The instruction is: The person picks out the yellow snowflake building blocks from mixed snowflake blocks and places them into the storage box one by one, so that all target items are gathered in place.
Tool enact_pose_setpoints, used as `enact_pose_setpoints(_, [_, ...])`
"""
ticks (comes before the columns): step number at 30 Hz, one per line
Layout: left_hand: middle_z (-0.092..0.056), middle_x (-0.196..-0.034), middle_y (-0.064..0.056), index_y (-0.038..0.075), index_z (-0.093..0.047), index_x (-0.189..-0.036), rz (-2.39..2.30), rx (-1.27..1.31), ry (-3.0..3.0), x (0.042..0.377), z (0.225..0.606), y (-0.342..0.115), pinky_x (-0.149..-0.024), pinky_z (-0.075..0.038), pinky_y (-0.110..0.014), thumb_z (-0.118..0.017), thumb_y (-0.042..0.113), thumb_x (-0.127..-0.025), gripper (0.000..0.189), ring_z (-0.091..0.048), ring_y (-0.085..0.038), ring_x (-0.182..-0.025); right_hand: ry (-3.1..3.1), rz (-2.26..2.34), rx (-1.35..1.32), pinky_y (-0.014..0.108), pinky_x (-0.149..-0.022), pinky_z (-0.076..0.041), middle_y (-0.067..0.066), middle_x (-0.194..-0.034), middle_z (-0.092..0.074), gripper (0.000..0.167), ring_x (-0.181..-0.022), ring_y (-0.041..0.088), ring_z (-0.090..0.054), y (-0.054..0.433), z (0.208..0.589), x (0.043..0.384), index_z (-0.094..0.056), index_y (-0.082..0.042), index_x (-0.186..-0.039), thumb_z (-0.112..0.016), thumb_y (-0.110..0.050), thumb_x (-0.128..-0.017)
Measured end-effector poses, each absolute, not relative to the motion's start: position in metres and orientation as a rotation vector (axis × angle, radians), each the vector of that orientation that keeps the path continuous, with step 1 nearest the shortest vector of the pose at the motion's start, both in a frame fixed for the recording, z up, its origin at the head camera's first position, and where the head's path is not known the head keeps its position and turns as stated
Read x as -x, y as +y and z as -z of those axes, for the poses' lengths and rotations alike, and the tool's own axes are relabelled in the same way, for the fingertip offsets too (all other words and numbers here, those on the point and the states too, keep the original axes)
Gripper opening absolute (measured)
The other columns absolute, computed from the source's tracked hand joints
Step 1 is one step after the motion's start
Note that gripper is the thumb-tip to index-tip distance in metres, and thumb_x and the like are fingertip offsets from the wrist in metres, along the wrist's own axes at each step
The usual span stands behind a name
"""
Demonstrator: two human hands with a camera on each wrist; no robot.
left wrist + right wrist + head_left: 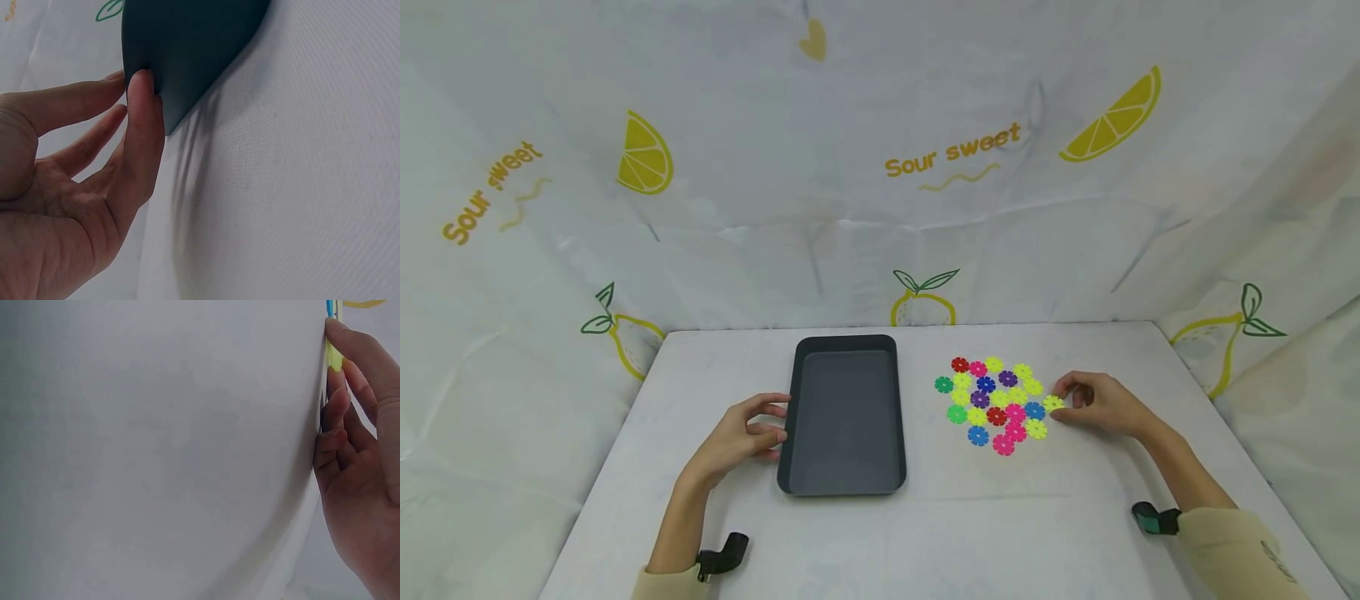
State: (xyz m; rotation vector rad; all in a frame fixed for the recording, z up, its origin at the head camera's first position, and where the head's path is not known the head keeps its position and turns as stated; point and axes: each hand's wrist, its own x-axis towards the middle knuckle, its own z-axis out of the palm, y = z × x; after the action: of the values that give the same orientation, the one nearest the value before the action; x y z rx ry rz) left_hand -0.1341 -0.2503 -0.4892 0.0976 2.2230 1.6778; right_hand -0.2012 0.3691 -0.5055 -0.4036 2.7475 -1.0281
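A dark grey rectangular tray (842,483) lies on the white table. Its left wall meets the fingertips of my left hand (741,437), which are spread and loosely bent. In the left wrist view, that hand (94,194) touches the tray's outer side (187,50). To the tray's right lies a flat cluster of colorful notched plastic discs (997,416), shaped like snowflakes. At the cluster's right edge my right hand (1101,404) pinches a yellow snowflake disc (1053,402) between thumb and finger. The right wrist view shows a yellow piece (335,357) by the fingertips.
The white table (970,542) reaches back to a hanging white cloth (737,275) printed with lemons. Black wrist devices are worn on the left (724,555) and right (1153,518) arms.
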Motion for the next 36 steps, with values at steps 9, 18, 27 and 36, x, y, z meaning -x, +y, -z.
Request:
enact_pose_setpoints(9, [-0.054, -0.148, -0.029, 0.007, -0.051, -0.158, -1.679, -0.102, 2.225, 0.1338, 0.4894, -0.2502, -0.081, -0.069, -0.035, -0.076, 0.005, -0.098, 0.065, -0.076, -0.028, -0.111, 2.777, 1.063, 0.428, 0.018, -0.063, -0.046, 0.003, -0.090, -0.064, 0.032, -0.073, 0.008, -0.051, 0.3675, 0.5047, 0.1990, -0.074, -0.005, -0.110, -0.091, -0.020, -0.087])
enact_pose_setpoints(18, [-0.054, -0.148, -0.030, 0.006, -0.050, -0.158, -1.684, -0.099, 2.219, 0.1334, 0.4894, -0.2507, -0.082, -0.069, -0.036, -0.075, 0.004, -0.098, 0.065, -0.076, -0.028, -0.111, 2.806, 1.044, 0.390, 0.018, -0.063, -0.049, 0.006, -0.094, -0.068, 0.033, -0.072, 0.008, -0.054, 0.3667, 0.5044, 0.1998, -0.075, -0.003, -0.112, -0.090, -0.020, -0.089])
enact_pose_setpoints(27, [-0.054, -0.147, -0.030, 0.006, -0.050, -0.158, -1.687, -0.093, 2.214, 0.1335, 0.4905, -0.2511, -0.081, -0.068, -0.035, -0.074, 0.002, -0.098, 0.065, -0.076, -0.027, -0.110, 2.832, 1.014, 0.363, 0.017, -0.067, -0.053, 0.008, -0.099, -0.070, 0.036, -0.074, 0.010, -0.057, 0.3658, 0.5067, 0.2048, -0.073, -0.004, -0.118, -0.087, -0.025, -0.092])
enact_pose_setpoints(36, [-0.054, -0.146, -0.031, 0.005, -0.050, -0.158, -1.698, -0.119, 2.201, 0.1336, 0.4909, -0.2505, -0.080, -0.069, -0.035, -0.073, 0.000, -0.097, 0.064, -0.077, -0.027, -0.110, 2.810, 1.033, 0.387, 0.016, -0.072, -0.058, 0.011, -0.101, -0.074, 0.028, -0.080, 0.007, -0.063, 0.3679, 0.5074, 0.2059, -0.072, -0.003, -0.122, -0.080, -0.014, -0.097])
